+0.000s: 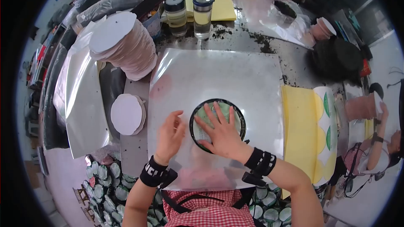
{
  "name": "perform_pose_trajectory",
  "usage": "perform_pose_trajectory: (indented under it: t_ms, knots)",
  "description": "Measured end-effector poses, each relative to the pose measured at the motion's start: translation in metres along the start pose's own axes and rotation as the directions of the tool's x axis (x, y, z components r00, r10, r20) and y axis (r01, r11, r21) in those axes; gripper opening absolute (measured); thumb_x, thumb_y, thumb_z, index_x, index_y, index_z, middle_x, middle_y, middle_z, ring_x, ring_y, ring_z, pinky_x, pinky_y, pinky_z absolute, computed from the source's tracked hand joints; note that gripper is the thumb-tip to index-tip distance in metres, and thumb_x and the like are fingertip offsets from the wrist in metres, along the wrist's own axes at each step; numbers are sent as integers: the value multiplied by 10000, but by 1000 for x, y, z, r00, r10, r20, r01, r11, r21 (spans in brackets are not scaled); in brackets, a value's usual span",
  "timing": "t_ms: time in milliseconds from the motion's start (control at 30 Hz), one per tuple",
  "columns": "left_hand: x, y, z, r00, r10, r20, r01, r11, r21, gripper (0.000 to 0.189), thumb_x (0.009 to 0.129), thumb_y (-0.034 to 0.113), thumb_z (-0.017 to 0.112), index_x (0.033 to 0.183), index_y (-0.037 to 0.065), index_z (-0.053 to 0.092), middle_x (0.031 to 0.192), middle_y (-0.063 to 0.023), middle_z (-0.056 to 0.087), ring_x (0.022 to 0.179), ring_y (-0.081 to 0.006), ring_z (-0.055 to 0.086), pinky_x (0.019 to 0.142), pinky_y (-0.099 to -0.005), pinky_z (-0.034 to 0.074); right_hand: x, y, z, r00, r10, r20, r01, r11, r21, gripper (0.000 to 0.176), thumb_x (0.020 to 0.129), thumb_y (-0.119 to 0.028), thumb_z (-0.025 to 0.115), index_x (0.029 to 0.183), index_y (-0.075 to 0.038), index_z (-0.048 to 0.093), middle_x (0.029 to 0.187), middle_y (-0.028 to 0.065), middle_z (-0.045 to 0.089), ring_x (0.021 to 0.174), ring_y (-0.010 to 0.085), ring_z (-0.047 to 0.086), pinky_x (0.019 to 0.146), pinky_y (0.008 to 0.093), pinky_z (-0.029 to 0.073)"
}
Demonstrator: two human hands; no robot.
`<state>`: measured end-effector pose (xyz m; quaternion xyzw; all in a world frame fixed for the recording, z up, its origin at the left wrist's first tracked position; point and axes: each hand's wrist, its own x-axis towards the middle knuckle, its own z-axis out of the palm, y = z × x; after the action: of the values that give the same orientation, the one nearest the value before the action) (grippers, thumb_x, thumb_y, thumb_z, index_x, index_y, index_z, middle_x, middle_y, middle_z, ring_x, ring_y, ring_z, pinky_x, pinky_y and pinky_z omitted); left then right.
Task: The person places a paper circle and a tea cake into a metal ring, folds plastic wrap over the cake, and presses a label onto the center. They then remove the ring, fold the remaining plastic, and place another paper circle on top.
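My right hand [221, 132] lies flat with spread fingers on a round item [206, 120] that has a green printed face and a black rim. That item rests on a clear plastic sheet [181, 75] over the metal table. To its left, my left hand [170, 132] is raised a little, its fingers loosely curled and apart, with nothing in them. Further left is a small stack of pale round discs [126, 114]. On the right side of the sheet lie yellow sheets [299, 130] beside white sheets with green prints [328, 143].
A tall stack of pink-white discs [126, 46] stands back left. Two lidded cups [176, 19] [203, 19], dark crumbs [263, 42] and a black round pile [336, 59] lie beyond the sheet. Co-workers are at the far edge and right. Many wrapped round packs [103, 185] sit below.
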<state>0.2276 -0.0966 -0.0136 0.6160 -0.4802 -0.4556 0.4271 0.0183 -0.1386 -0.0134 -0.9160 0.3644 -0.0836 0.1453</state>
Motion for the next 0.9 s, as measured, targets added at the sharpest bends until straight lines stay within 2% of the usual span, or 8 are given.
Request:
perform_pose_trajectory:
  t_ms: [67,167,467,567,600,667,800,900]
  knots:
    - [0,-7,8,981,-162,106,143,975,173,443,920,73,551,1354,-3,508,967,-144,707,760,-260,709,663,-362,545,0,-1,-1,998,21,52,-21,1000,-9,726,896,-508,608,1530,-226,395,1624,187,219,1509,416,133,1136,713,101]
    - [5,-15,25,953,299,53,-279,790,545,506,898,55,584,1398,59,506,579,-123,565,515,-239,603,524,-341,489,-1,-1,2,999,30,38,-30,999,15,736,890,-503,612,1535,-231,384,1633,184,200,1515,412,113,1135,713,93]
    - [-77,67,79,790,568,231,-562,519,644,631,813,120,649,1406,-16,479,627,-20,554,492,-188,572,459,-354,456,-13,42,19,917,-96,-386,181,965,189,653,905,-332,665,1470,-101,435,1440,185,494,1391,366,413,1135,545,302]
    - [-97,70,74,866,436,247,-468,528,709,599,830,125,624,1395,-21,489,671,-39,584,559,-189,615,477,-342,468,-16,27,2,843,465,-271,-222,759,613,600,924,-286,642,1411,3,441,1341,204,565,1234,390,534,1079,445,388]
    - [-98,69,70,869,432,241,-458,521,720,599,830,125,624,1395,-21,489,671,-39,584,559,-189,615,477,-342,468,-19,13,10,847,457,-271,-209,756,621,600,924,-286,642,1411,3,441,1341,204,565,1234,390,534,1079,445,388]
    - [-96,64,62,855,485,183,-386,358,850,579,838,117,606,1386,-24,487,680,-55,600,564,-216,623,504,-337,482,-36,-28,34,991,-119,65,-8,425,905,575,916,-263,633,1386,6,438,1207,209,639,1160,383,580,1025,466,428]
    - [-87,25,35,979,199,41,-171,699,694,457,888,85,562,1332,-14,523,673,-135,632,630,-265,653,605,-364,533,-62,-6,-9,922,-101,-374,214,937,277,291,788,-182,737,1048,-60,693,969,147,697,935,356,654,868,447,519]
    - [-85,-5,13,991,-123,61,113,983,146,325,915,120,603,1224,17,606,756,-143,641,667,-287,636,620,-364,520,-149,66,-53,845,185,-503,-162,983,90,298,782,-97,745,1071,-51,688,1040,128,678,986,319,647,885,416,518]
